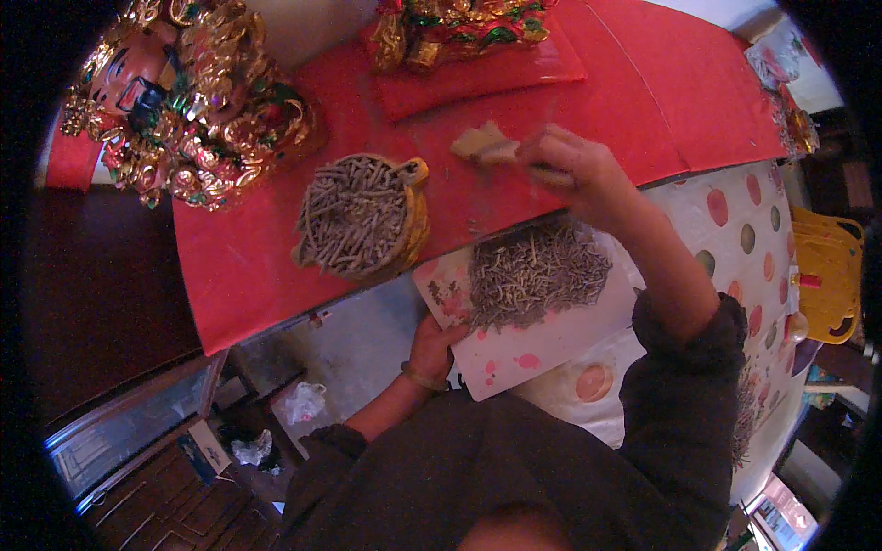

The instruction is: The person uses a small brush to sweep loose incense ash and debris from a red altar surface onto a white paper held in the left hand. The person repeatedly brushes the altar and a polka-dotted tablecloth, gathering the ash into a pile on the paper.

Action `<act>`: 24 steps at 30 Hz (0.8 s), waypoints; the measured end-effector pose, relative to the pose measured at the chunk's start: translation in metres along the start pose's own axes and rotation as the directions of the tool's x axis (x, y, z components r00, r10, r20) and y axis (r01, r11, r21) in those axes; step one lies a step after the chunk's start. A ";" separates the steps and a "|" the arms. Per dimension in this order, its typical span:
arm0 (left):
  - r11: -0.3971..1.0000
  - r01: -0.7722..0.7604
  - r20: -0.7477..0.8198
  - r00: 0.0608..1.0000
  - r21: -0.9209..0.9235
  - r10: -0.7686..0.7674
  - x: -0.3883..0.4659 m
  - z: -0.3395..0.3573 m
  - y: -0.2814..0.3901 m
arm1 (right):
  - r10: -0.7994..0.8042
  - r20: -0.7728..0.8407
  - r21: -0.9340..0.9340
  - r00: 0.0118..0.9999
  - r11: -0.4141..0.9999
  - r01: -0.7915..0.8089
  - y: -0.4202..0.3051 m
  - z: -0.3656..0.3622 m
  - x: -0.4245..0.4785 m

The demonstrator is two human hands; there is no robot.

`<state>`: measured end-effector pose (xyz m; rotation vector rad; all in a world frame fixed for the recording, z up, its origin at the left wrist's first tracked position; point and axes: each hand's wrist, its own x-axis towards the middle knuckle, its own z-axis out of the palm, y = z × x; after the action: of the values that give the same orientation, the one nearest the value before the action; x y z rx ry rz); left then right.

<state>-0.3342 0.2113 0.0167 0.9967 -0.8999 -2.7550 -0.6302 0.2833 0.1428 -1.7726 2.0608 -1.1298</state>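
Note:
My left hand (432, 351) grips the left edge of a pale board or sheet (558, 351) with pink stains, held just below the edge of the red-covered table (482, 193). A heap of grey-brown incense ash and burnt stick pieces (541, 275) lies on it. Above the red surface, my right hand (568, 162) holds a pale yellowish cloth or crumpled paper (486, 143) between its fingers. To the left, a round yellow-brown incense pot (417, 213) with small handles stands near the table edge, full of similar ash pieces.
Ornate gilded figures stand at the upper left (207, 117) and top middle (462, 34), the latter on a raised red base (482, 82). A fruit-patterned tablecloth (730, 234) covers a surface at right, with a yellow plastic stool or chair (830, 275) beyond it. Plastic bags (303, 403) lie lower left.

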 end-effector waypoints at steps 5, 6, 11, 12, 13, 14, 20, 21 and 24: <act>0.999 0.009 0.021 1.000 -0.043 -0.008 0.002 -0.005 -0.006 | 0.077 0.266 0.074 0.961 0.992 -0.101 -0.040 -0.021 -0.029; 0.999 0.008 0.027 1.000 -0.052 -0.007 0.003 -0.006 -0.007 | 0.087 0.296 0.109 0.951 0.986 -0.125 -0.049 -0.027 -0.036; 0.999 0.034 0.007 0.999 -0.043 -0.033 0.001 -0.003 -0.003 | 0.018 0.250 0.186 0.968 0.980 -0.067 -0.073 -0.048 -0.037; 0.999 0.031 -0.002 1.000 -0.031 -0.031 0.001 -0.002 -0.002 | -0.002 0.196 0.171 0.981 0.985 -0.033 -0.072 -0.048 -0.033; 0.999 0.036 -0.009 0.999 -0.020 -0.036 0.001 -0.003 -0.002 | -0.024 0.143 0.155 0.989 0.988 0.001 -0.070 -0.047 -0.028; 0.999 0.040 -0.017 0.999 -0.011 -0.040 0.001 -0.004 -0.003 | -0.027 0.105 0.132 0.994 0.991 0.013 -0.066 -0.043 -0.022; 0.998 -0.001 0.007 1.000 0.066 0.001 0.002 -0.001 0.000 | -0.106 0.010 0.028 0.994 0.994 0.106 -0.025 -0.009 0.020; 0.995 0.000 0.015 1.000 0.096 -0.002 0.002 -0.002 0.000 | -0.107 0.008 0.045 0.994 0.993 0.107 -0.020 -0.001 0.025; 0.998 0.014 -0.022 1.000 0.056 -0.013 0.001 0.001 0.000 | -0.134 0.046 0.015 0.990 0.991 0.133 -0.012 0.012 0.022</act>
<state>-0.3356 0.2114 0.0173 1.0431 -0.9759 -2.7390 -0.6193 0.2586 0.1489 -1.9371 1.9296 -1.1208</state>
